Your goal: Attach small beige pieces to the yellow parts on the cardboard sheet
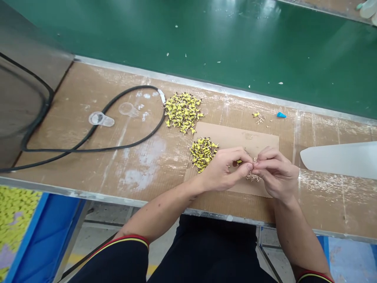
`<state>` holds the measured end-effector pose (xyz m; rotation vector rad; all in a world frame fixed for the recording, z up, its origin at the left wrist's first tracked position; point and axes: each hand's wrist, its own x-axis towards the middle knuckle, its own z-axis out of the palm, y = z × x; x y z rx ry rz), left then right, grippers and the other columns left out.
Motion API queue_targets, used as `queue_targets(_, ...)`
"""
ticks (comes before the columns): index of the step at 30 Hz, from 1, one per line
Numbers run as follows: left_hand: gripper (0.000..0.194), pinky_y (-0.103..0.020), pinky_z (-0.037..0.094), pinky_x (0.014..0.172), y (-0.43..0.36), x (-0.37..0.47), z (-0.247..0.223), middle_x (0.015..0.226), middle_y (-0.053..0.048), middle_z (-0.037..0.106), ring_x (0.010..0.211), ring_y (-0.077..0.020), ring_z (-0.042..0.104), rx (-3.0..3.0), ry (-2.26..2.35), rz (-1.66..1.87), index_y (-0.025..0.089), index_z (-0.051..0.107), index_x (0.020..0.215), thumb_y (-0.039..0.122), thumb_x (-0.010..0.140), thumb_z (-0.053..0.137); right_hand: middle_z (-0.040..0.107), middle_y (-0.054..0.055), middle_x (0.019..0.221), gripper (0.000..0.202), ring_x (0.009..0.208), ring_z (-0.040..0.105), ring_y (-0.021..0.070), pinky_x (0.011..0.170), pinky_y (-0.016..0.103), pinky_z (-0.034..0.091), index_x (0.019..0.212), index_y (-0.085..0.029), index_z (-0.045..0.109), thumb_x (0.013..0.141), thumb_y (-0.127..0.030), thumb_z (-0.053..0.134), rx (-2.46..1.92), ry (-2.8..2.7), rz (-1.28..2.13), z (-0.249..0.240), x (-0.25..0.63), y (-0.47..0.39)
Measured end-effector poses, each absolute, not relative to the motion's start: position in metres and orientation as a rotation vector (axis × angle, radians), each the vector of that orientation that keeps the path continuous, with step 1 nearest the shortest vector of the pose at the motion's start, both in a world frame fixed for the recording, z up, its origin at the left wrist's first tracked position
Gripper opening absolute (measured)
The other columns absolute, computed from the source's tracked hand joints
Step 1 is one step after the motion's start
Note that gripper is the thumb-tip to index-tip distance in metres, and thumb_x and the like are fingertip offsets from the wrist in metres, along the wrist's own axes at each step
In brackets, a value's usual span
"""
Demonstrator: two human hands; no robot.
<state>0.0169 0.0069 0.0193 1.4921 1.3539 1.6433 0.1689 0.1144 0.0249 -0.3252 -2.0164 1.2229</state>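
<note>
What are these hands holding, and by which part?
The left hand seems to pinch a yellow piece, exact spot hidden; for the right hand, I can't tell.

A green belt (191,43) shines with reflected light (266,8) beyond the brown surface (73,88); left, a metal panel (35,47); below, grey floor (161,247).

"What else did I have around me? Black cable (70,150) lay looped on the bench (161,173), left, with white tape (161,96) on it."

"And the clear plastic scoops?"

"I saw two: one (103,119) lay across the cable, one (129,110) inside the loop."

"Right side?"

"I had a white flat piece (338,158), rounded end pointing left. Blue cone (281,115) sat farther back. Green surface (206,47) ran beyond the bench, white flecks on it."
</note>
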Motion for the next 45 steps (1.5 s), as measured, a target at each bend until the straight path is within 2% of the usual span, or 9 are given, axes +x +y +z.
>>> queue_targets(5, 0.018, -0.024, 0.047, 0.062, 0.008, 0.013, 0.018, 0.073, -0.001, 0.067, 0.065, -0.0121, 0.059, 1.460, 1.335, 1.567, 0.017, 0.064, 0.080, 0.020, 0.096, 0.055, 0.067, 0.000, 0.080, 0.023, 0.070, 0.063, 0.0166, 0.060, 0.033, 0.050, 0.100, -0.031, 0.077, 0.089, -0.011, 0.072, -0.260, -2.144, 0.893, 0.028, 0.168, 0.112)
queue_targets(10, 0.020, -0.024, 0.047, 0.065, 0.009, 0.012, 0.017, 0.073, -0.001, 0.066, 0.066, -0.0116, 0.059, 1.444, 1.317, 1.559, 0.017, 0.064, 0.080, 0.022, 0.098, 0.055, 0.066, 0.000, 0.078, 0.020, 0.069, 0.063, 0.0165, 0.060, 0.033, 0.050, 0.100, -0.029, 0.074, 0.091, -0.011, 0.070, -0.253, -2.196, 0.736, 0.024, 0.168, 0.112)
queue_targets(13, 0.021, -0.026, 0.051, 0.069, 0.010, 0.006, 0.014, 0.079, -0.002, 0.069, 0.072, -0.0127, 0.064, 1.374, 1.352, 1.618, 0.018, 0.068, 0.087, 0.024, 0.100, 0.053, 0.068, 0.002, 0.080, 0.013, 0.071, 0.064, 0.0178, 0.061, 0.034, 0.052, 0.096, -0.028, 0.073, 0.094, -0.016, 0.069, -0.359, -2.234, 0.686, 0.024, 0.172, 0.117)
queue_targets(18, 0.019, -0.025, 0.053, 0.064, 0.014, -0.016, 0.003, 0.081, -0.001, 0.067, 0.069, -0.0113, 0.062, 1.127, 1.564, 1.891, 0.021, 0.072, 0.098, 0.022, 0.100, 0.053, 0.071, 0.003, 0.086, 0.012, 0.078, 0.067, 0.0173, 0.064, 0.033, 0.054, 0.097, -0.027, 0.073, 0.096, -0.017, 0.066, -0.478, -2.430, 0.674, 0.025, 0.177, 0.132)
queue_targets(22, 0.013, -0.026, 0.055, 0.064, 0.016, -0.026, -0.001, 0.082, 0.000, 0.064, 0.071, -0.0120, 0.065, 1.053, 1.648, 1.975, 0.024, 0.068, 0.109, 0.027, 0.100, 0.060, 0.072, 0.002, 0.083, 0.012, 0.077, 0.068, 0.0179, 0.065, 0.034, 0.054, 0.096, -0.026, 0.074, 0.096, -0.018, 0.065, -0.503, -2.520, 0.658, 0.024, 0.175, 0.134)
queue_targets(25, 0.020, -0.027, 0.057, 0.063, 0.017, -0.026, -0.002, 0.080, 0.001, 0.061, 0.078, -0.0151, 0.071, 1.033, 1.693, 1.973, 0.026, 0.063, 0.117, 0.033, 0.098, 0.066, 0.072, 0.002, 0.081, 0.011, 0.075, 0.067, 0.0181, 0.065, 0.035, 0.053, 0.095, -0.026, 0.074, 0.096, -0.019, 0.066, -0.537, -2.552, 0.658, 0.023, 0.174, 0.133)
queue_targets(31, 0.014, -0.026, 0.058, 0.064, 0.017, -0.022, -0.003, 0.093, -0.001, 0.068, 0.084, -0.0152, 0.073, 1.042, 1.750, 1.940, 0.023, 0.064, 0.108, 0.033, 0.099, 0.065, 0.069, 0.001, 0.078, 0.012, 0.071, 0.064, 0.0164, 0.062, 0.033, 0.050, 0.096, -0.025, 0.075, 0.094, -0.016, 0.068, -0.532, -2.586, 0.674, 0.021, 0.173, 0.132)
queue_targets(37, 0.011, -0.030, 0.062, 0.067, 0.016, -0.023, -0.003, 0.102, -0.003, 0.069, 0.080, -0.0155, 0.068, 1.057, 1.833, 1.924, 0.026, 0.068, 0.105, 0.034, 0.097, 0.069, 0.068, 0.001, 0.077, 0.013, 0.070, 0.064, 0.0166, 0.062, 0.033, 0.050, 0.097, -0.027, 0.075, 0.094, -0.016, 0.068, -0.483, -2.611, 0.645, 0.024, 0.171, 0.130)
queue_targets(45, 0.015, -0.029, 0.062, 0.065, 0.017, -0.022, -0.005, 0.100, -0.004, 0.065, 0.088, -0.0177, 0.067, 0.968, 1.777, 1.948, 0.026, 0.070, 0.106, 0.032, 0.093, 0.074, 0.066, 0.001, 0.076, 0.014, 0.069, 0.062, 0.0173, 0.062, 0.033, 0.050, 0.097, -0.027, 0.075, 0.094, -0.016, 0.069, -0.457, -2.647, 0.564, 0.025, 0.172, 0.130)
